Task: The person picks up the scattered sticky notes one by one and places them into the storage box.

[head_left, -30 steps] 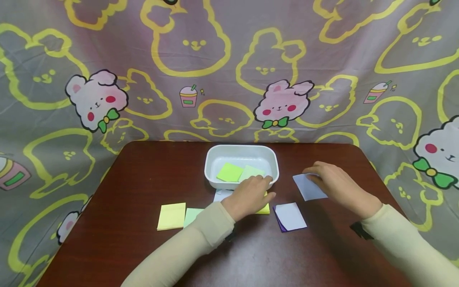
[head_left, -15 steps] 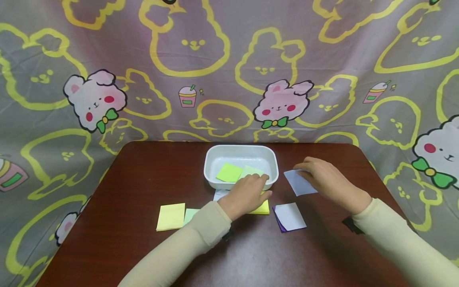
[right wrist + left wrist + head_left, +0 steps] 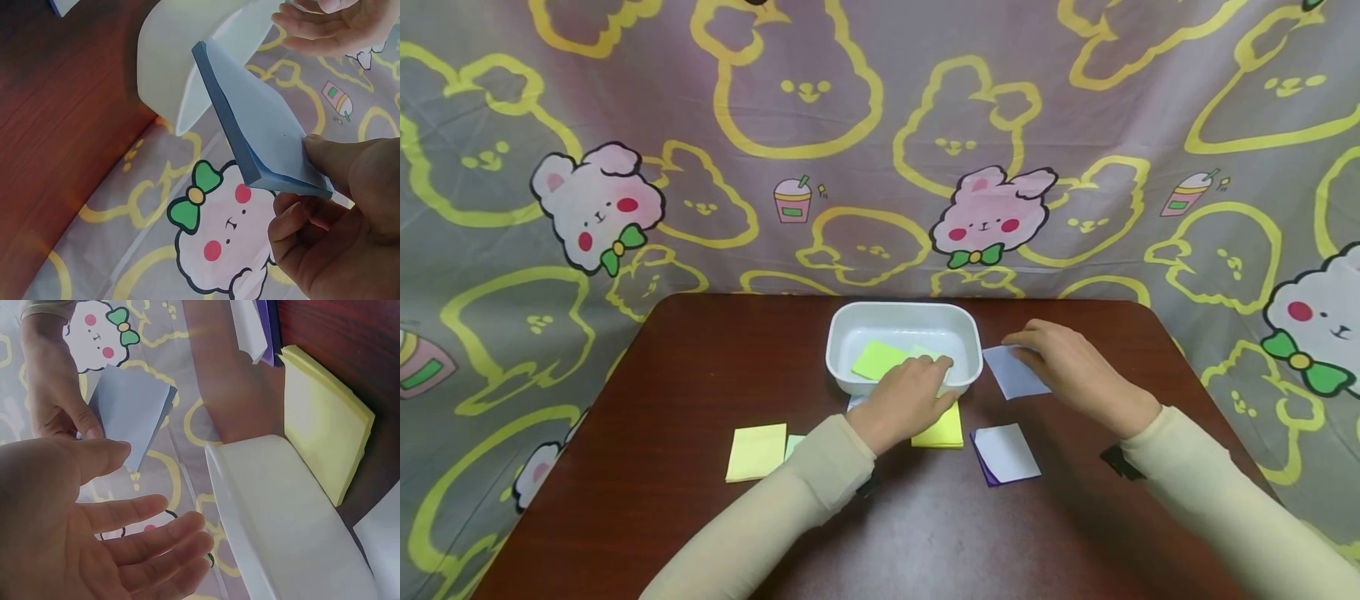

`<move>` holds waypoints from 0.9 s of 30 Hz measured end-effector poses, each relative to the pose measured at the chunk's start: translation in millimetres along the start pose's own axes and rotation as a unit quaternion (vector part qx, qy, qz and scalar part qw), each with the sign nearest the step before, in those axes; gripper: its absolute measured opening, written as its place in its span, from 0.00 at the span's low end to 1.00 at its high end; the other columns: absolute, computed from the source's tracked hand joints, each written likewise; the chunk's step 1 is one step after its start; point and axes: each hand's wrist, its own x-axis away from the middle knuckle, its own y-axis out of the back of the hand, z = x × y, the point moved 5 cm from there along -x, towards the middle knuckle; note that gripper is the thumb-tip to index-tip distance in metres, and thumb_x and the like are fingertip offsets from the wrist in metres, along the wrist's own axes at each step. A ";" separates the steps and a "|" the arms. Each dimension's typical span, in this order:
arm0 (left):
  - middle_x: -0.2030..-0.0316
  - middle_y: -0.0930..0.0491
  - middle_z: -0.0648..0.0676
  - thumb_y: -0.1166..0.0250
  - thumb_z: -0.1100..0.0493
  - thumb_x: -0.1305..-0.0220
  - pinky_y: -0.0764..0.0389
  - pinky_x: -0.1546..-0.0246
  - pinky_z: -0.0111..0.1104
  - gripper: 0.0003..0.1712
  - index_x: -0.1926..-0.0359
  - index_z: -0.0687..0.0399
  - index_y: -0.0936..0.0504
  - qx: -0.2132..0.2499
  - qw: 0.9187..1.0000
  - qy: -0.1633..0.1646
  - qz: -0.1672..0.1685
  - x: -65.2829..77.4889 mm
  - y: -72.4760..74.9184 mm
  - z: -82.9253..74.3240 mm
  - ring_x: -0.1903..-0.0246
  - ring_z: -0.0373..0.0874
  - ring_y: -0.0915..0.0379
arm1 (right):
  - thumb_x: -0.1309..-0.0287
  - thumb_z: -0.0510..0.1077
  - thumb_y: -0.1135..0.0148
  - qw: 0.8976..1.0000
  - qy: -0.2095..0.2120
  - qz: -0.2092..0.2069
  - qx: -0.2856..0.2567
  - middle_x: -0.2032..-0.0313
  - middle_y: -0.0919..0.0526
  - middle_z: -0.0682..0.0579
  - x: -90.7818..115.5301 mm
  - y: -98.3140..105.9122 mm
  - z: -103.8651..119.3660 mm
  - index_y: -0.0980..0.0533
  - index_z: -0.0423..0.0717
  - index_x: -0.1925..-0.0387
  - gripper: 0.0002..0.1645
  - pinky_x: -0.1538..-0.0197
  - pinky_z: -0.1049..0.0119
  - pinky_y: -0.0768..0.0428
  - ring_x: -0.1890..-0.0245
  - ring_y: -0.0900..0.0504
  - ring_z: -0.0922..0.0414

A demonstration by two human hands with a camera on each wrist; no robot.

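My right hand (image 3: 1078, 371) pinches a pad of blue sticky notes (image 3: 1017, 372) by one edge, thumb on top and fingers beneath, as the right wrist view shows. The pad hangs in the air just right of a white plastic tray (image 3: 842, 385). Over the tray's front rim hovers my left hand (image 3: 901, 400), fingers stretched and apart, holding nothing in the left wrist view. A bright green sticky-note pad (image 3: 878, 360) lies inside the tray; a pale green pad beside it is mostly hidden behind the left hand.
In front of the tray lie a yellow pad (image 3: 938, 429), a white-topped purple pad (image 3: 1007, 454) and, farther left, a pale yellow pad (image 3: 756, 452). A mint pad (image 3: 793, 446) is partly covered by the left sleeve. Behind the brown table (image 3: 700, 367) hangs a patterned curtain (image 3: 857, 192).
My right hand has carried the blue pad leftward and slightly farther back, up close to the tray. The left hand has shifted slightly left, uncovering more of the yellow pad.
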 end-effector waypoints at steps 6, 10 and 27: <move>0.48 0.15 0.58 0.40 0.47 0.27 0.17 0.49 0.40 0.27 0.35 0.56 0.25 0.004 1.000 0.009 0.004 -0.3 1.9 5.4 0.51 0.50 0.17 | 0.41 0.31 0.32 1.000 -0.003 0.006 -0.004 0.63 0.15 0.50 -5.5 -1.8 0.8 0.15 0.43 0.52 0.15 0.60 0.59 0.17 0.63 0.19 0.56; 0.48 0.16 0.57 0.40 0.47 0.27 0.17 0.49 0.40 0.27 0.34 0.56 0.25 0.004 1.000 0.012 0.005 -0.7 2.4 9.4 0.52 0.50 0.17 | 0.41 0.31 0.33 1.000 -0.002 0.006 -0.012 0.61 0.13 0.49 -8.8 -3.3 0.9 0.15 0.42 0.52 0.15 0.57 0.56 0.16 0.59 0.17 0.53; 0.49 0.16 0.60 0.40 0.48 0.26 0.17 0.50 0.42 0.27 0.35 0.60 0.26 0.009 1.000 0.013 0.000 -1.0 5.7 19.0 0.51 0.52 0.17 | 0.39 0.33 0.33 0.999 0.001 0.011 -0.032 0.58 0.13 0.47 -23.0 -11.7 4.1 0.17 0.40 0.51 0.14 0.54 0.53 0.15 0.58 0.16 0.51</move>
